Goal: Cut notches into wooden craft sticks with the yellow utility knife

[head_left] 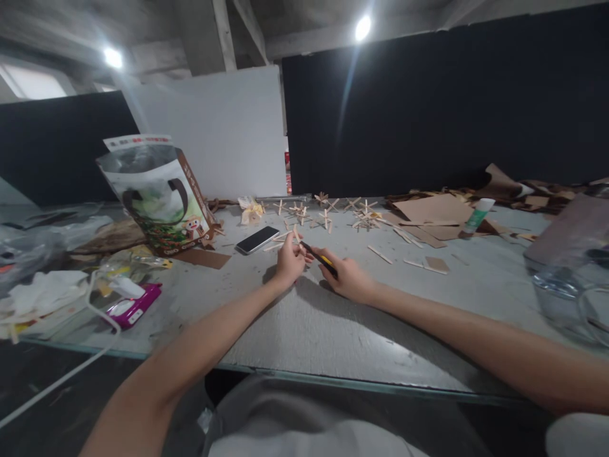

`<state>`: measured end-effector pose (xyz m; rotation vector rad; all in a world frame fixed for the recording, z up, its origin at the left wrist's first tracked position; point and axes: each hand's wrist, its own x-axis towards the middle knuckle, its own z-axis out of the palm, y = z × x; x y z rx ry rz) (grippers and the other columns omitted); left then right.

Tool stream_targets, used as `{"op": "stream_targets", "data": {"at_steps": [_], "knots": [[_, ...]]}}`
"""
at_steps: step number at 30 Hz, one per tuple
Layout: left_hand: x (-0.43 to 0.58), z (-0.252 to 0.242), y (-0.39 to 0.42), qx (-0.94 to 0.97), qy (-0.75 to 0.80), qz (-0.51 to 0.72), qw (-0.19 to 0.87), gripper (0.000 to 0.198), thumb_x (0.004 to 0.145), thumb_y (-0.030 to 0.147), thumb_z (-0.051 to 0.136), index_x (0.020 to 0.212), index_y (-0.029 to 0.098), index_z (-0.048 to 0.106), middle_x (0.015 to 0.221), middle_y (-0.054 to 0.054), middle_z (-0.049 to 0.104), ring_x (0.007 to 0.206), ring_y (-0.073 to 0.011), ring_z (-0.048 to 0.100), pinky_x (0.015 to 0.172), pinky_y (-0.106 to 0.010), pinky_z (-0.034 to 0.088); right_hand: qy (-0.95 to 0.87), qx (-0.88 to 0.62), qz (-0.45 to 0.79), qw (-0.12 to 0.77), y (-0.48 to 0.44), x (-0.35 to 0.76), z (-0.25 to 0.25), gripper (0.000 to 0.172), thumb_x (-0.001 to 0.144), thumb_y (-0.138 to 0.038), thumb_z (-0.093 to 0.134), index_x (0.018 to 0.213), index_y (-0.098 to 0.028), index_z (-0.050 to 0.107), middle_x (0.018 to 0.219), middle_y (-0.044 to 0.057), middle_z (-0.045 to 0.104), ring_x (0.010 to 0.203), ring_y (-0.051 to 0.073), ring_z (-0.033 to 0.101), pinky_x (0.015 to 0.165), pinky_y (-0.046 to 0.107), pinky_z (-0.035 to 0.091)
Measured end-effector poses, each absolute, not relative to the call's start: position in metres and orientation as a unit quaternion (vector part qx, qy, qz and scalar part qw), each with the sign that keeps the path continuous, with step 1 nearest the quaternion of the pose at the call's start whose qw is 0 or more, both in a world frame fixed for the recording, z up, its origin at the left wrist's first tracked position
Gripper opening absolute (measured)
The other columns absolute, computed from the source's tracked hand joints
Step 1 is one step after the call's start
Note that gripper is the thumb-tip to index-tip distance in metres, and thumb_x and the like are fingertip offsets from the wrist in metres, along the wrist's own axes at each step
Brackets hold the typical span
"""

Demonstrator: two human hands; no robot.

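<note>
Counter: grey, smooth, faintly shiny and speckled with crumbs [266, 343].
Room: bare concrete ceiling, two bright lamps [363, 28], a white panel [214, 127] beside a matte black panel [442, 114] behind the counter.
Left hand: pinching a slim, pale wooden stick [295, 233], above the counter's middle [289, 263].
Right hand: wrapped round a slender black-and-yellow tool [328, 261], its tip close by the stick; contact I cannot tell [352, 280].
Beyond the hands: crossed-stick pieces [366, 219], spiky, star-like.
Left side: flat, dark-screened phone [257, 240]; glossy printed bag [162, 203], standing open; purple plastic device [137, 308].
Right side: matte brown cardboard [431, 208], green-and-white tube [478, 216] leaning beside it.
</note>
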<state>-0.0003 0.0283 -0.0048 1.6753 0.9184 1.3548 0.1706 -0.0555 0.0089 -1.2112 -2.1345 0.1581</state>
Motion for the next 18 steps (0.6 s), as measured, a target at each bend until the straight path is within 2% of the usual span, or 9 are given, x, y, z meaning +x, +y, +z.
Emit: {"op": "stream_targets", "data": {"at_steps": [3, 9, 14, 18], "knots": [[-0.001, -0.003, 0.028, 0.669, 0.359, 0.539, 0.365, 0.026, 0.084, 0.016, 0.058, 0.109, 0.021, 0.052, 0.063, 0.005, 0.066, 0.056, -0.0143, 0.070, 0.055, -0.023, 0.055, -0.817, -0.463, 0.058, 0.339, -0.056, 0.171, 0.010, 0.050, 0.102, -0.032, 0.042, 0.148, -0.017, 0.051, 0.092, 0.011, 0.079, 0.055, 0.017, 0.066, 0.058, 0.023, 0.043], [-0.001, -0.003, 0.030, 0.681, 0.360, 0.537, 0.345, 0.025, 0.085, 0.015, 0.056, 0.109, 0.021, 0.053, 0.063, 0.005, 0.065, 0.054, -0.0142, 0.068, 0.053, -0.022, 0.055, -0.822, -0.436, 0.070, 0.359, -0.055, 0.177, 0.021, 0.045, 0.099, -0.028, 0.045, 0.143, -0.020, 0.055, 0.101, 0.011, 0.079, 0.066, 0.017, 0.071, 0.066, 0.024, 0.048], [-0.001, 0.000, 0.028, 0.675, 0.350, 0.541, 0.359, 0.027, 0.085, 0.015, 0.057, 0.111, 0.021, 0.053, 0.064, 0.005, 0.066, 0.055, -0.0151, 0.069, 0.055, -0.024, 0.057, -0.813, -0.473, 0.042, 0.339, -0.059, 0.173, 0.011, 0.050, 0.102, -0.033, 0.042, 0.148, -0.018, 0.051, 0.084, 0.009, 0.077, 0.050, 0.016, 0.063, 0.055, 0.023, 0.042], [-0.002, 0.004, 0.026, 0.688, 0.351, 0.536, 0.339, 0.022, 0.084, 0.014, 0.056, 0.105, 0.022, 0.056, 0.063, 0.005, 0.066, 0.056, -0.0147, 0.069, 0.056, -0.023, 0.056, -0.814, -0.467, 0.037, 0.343, -0.059, 0.173, 0.008, 0.050, 0.102, -0.034, 0.041, 0.148, -0.019, 0.051, 0.083, 0.008, 0.077, 0.051, 0.016, 0.063, 0.056, 0.023, 0.043]]}}
